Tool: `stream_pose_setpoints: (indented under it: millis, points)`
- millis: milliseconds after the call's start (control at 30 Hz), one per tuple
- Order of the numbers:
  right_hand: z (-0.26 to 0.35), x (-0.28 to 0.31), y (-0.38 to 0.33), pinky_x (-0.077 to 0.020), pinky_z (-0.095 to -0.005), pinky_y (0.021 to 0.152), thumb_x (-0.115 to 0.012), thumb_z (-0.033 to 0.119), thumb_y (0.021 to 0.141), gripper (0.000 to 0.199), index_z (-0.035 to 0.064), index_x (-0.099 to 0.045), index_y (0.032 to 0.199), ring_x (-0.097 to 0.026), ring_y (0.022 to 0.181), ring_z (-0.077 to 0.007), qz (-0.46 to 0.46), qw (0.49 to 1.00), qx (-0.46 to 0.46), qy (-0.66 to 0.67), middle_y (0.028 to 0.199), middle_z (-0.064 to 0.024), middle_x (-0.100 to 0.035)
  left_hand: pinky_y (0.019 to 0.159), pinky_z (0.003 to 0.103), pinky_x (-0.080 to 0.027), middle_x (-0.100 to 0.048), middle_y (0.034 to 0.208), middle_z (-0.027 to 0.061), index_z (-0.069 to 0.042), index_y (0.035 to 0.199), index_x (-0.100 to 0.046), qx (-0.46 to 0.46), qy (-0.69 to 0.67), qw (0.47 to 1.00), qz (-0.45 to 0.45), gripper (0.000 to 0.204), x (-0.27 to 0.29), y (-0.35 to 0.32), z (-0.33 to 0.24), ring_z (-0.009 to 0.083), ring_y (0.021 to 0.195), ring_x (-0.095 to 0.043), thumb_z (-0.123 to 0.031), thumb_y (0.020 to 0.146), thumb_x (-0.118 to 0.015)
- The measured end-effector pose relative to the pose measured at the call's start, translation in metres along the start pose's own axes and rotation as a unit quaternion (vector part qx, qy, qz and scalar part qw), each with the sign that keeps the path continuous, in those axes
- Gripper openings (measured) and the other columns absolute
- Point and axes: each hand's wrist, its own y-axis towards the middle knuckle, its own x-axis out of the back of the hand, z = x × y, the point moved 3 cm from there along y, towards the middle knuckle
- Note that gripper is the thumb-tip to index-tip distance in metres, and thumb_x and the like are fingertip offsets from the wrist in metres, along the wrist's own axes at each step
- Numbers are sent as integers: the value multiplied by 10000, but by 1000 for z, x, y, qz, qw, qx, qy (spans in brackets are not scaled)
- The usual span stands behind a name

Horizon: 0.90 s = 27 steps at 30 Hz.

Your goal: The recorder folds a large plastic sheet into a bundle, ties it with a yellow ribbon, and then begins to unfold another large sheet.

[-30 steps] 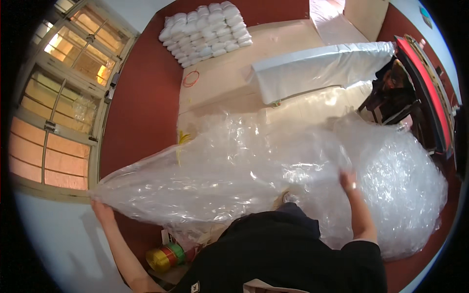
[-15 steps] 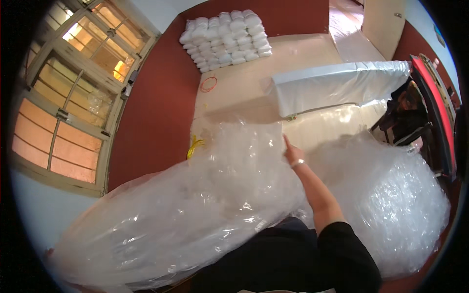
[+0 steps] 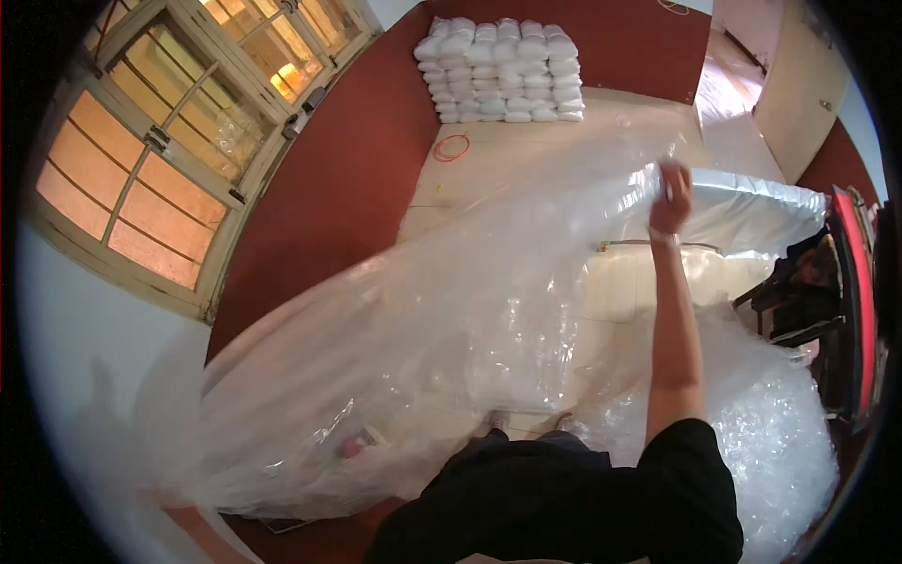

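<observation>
A large clear plastic sheet (image 3: pixel 451 310) stretches across in front of me, from the lower left to the upper right. My right hand (image 3: pixel 671 195), arm reaching far forward, is closed on its far right edge; a pale band circles that wrist. At the lower left rim my left hand (image 3: pixel 162 498) grips the sheet's other end, its fingers blurred and partly behind the film. The sheet's middle hangs down near my feet, and the floor shows through it. Beside my right arm lies a big crumpled heap of clear plastic (image 3: pixel 761 423).
White filled bags (image 3: pixel 498 75) are stacked against the red wall. A silvery covered long object (image 3: pixel 761 207) stands beyond my right hand. An orange loop of cord (image 3: pixel 451 148) lies on the floor. Windows (image 3: pixel 178 141) line the left; a red-and-black padded thing (image 3: pixel 850 291) stands right.
My right hand has risen and swung forward to the right, drawing the sheet out wide and lifted. The view has shifted, and my feet now show beneath the film.
</observation>
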Motion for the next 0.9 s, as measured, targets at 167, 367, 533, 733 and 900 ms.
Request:
stream_pose_setpoints:
  millis: [167,367,533,733,900]
  points:
    - [-187,258,-190,-448,-370,735,-574,121,669,89,102,-633,606,-562,756,-273,462,744,1,-482,739,-99,-602,760,346,-418,-493,838,106,1,842,-481,-21,27,974,225,240,-114,-105,18,203,813,-504,-216,898,-397]
    - [-164,418,-159,-473,-300,785,-492,3,708,250,91,-658,873,-596,854,-201,-86,891,-329,-300,860,-63,-638,840,320,-376,-487,906,83,-15,851,-459,178,-433,869,161,209,-128,-94,-61,186,870,-458,-213,900,-415]
    - [-185,319,-51,-486,-363,778,-489,123,772,257,-6,-601,963,-575,879,-220,-163,942,-194,220,973,-142,-593,849,325,-391,-477,945,82,-4,939,-463,-260,32,962,-75,177,-143,-14,-154,187,867,-464,-165,892,-407]
    - [-139,94,13,-372,-304,923,-341,-71,691,397,25,-582,993,-510,1020,-175,196,941,-184,205,1017,-64,-583,585,261,-404,-398,706,2,-45,947,-462,296,-642,700,106,264,-291,13,-306,113,648,-423,-295,863,-478]
    - [110,-56,0,-426,-268,850,-392,-131,738,278,21,-553,907,-533,919,-139,420,731,-262,471,968,-36,-559,749,252,-399,-449,1048,38,-62,1282,-404,-61,-612,628,477,434,-291,-24,-462,108,815,-469,-237,888,-459]
